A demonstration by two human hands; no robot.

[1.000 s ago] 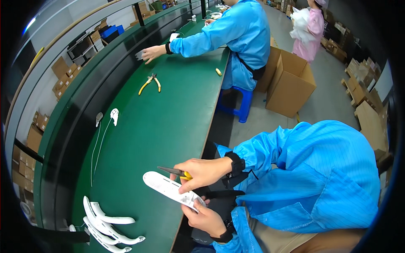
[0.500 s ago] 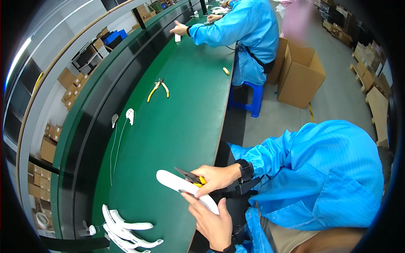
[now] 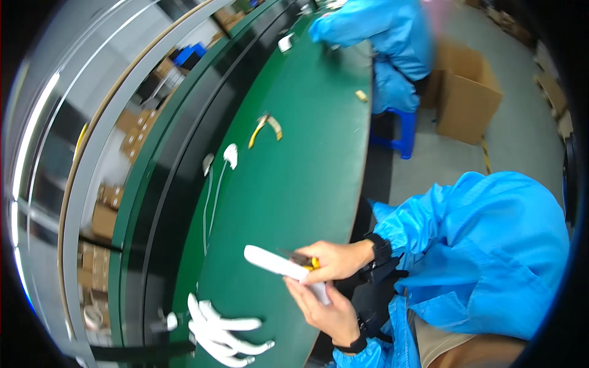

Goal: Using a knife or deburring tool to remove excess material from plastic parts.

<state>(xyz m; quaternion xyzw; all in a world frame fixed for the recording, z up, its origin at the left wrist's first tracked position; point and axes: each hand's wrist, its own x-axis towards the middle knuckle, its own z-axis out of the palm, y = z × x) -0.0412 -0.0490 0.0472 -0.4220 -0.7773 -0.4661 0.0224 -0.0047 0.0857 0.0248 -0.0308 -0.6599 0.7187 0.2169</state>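
My left hand (image 3: 331, 314) is closed round the lower end of a long, smooth white plastic piece (image 3: 267, 259) with a rounded tip, held over the near edge of the bench. In my right hand (image 3: 337, 260), just above it, is a pair of yellow-handled pliers (image 3: 305, 260) with dark jaws, lying close against the white piece. Blur hides whether the jaws touch it. Several curved white plastic parts (image 3: 224, 331) lie in a cluster at the lower left.
Two small white parts with thin cables, one a rounded white piece (image 3: 230, 154), lie along the bench's far side. Another pair of yellow-handled pliers (image 3: 265, 127) rests on the green bench top (image 3: 294, 190). A co-worker in blue (image 3: 392, 30) sits beyond, near an open cardboard box (image 3: 469, 98).
The whole view has shifted, so the bench and its contents appear farther right. My hands keep their grip. The co-worker's outstretched arm has drawn back from a small white piece on the bench.
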